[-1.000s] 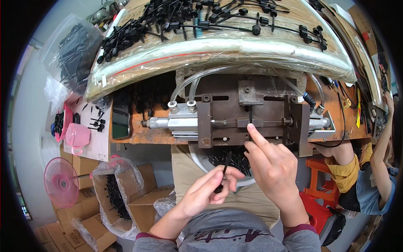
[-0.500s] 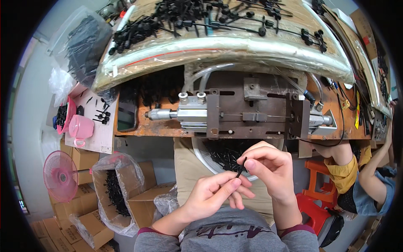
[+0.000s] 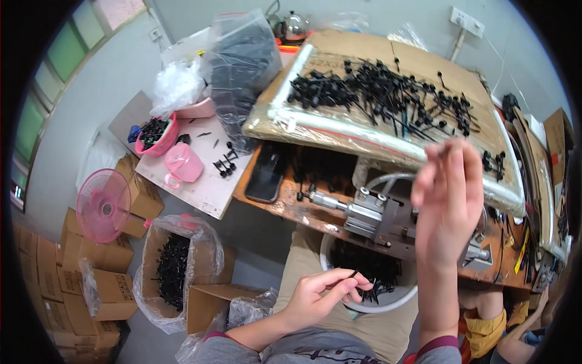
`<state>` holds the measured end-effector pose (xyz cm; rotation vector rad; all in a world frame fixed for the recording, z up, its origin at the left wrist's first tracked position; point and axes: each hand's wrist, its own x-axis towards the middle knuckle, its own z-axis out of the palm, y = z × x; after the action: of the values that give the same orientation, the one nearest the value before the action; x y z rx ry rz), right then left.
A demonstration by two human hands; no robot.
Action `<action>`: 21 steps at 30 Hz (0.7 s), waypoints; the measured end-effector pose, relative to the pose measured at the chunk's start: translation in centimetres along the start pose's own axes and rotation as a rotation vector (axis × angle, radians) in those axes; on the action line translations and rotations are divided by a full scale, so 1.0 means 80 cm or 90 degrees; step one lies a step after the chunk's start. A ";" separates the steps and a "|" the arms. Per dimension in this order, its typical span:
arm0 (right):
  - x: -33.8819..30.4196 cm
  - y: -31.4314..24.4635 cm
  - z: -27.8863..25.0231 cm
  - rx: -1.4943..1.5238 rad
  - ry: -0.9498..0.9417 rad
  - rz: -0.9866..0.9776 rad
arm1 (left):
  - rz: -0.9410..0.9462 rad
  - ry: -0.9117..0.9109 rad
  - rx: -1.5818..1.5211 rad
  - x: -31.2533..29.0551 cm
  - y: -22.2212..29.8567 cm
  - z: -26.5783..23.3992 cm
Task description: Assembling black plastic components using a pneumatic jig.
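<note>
- Our left hand (image 3: 318, 294) pinches one small black plastic piece (image 3: 353, 275) in a closed grip, just above the white bowl (image 3: 388, 300) of black parts in our lap.
- Our right hand (image 3: 445, 200) is raised over the metal press (image 3: 388, 218) on the worktop (image 3: 291, 203), fingers together; whether its grip holds anything, we cannot tell.
- We count one pink fan (image 3: 103, 206) and one pink mug (image 3: 182, 164).

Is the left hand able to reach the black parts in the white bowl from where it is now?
Probably yes. The left hand hovers just beside the white bowl, and the black parts lie uncovered, with nothing between; the right hand is raised well above.
</note>
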<state>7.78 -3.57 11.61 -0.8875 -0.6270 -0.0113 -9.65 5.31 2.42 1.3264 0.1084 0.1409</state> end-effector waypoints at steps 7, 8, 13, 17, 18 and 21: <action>0.181 0.030 0.163 -0.108 -0.118 -0.468 | 0.238 0.146 0.127 -0.015 0.015 -0.010; 0.212 0.025 0.183 -0.268 -0.125 -0.395 | 0.252 0.174 0.113 -0.015 0.018 -0.006; 0.241 0.014 0.209 -0.372 -0.151 -0.020 | 0.308 0.222 0.268 -0.035 0.035 -0.047; 0.215 0.026 0.129 -0.381 -0.202 -0.030 | 0.306 0.338 0.351 -0.024 0.053 -0.071; 0.212 0.031 0.096 -0.380 -0.239 -0.085 | 0.320 0.374 0.349 -0.011 0.061 -0.073; 0.164 0.004 0.025 -0.496 -0.280 0.046 | 0.438 0.416 0.453 0.055 0.082 -0.093</action>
<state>17.66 1.28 19.04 -1.6924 -1.0283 0.0061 -6.78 14.71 7.02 1.9391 0.2665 1.2128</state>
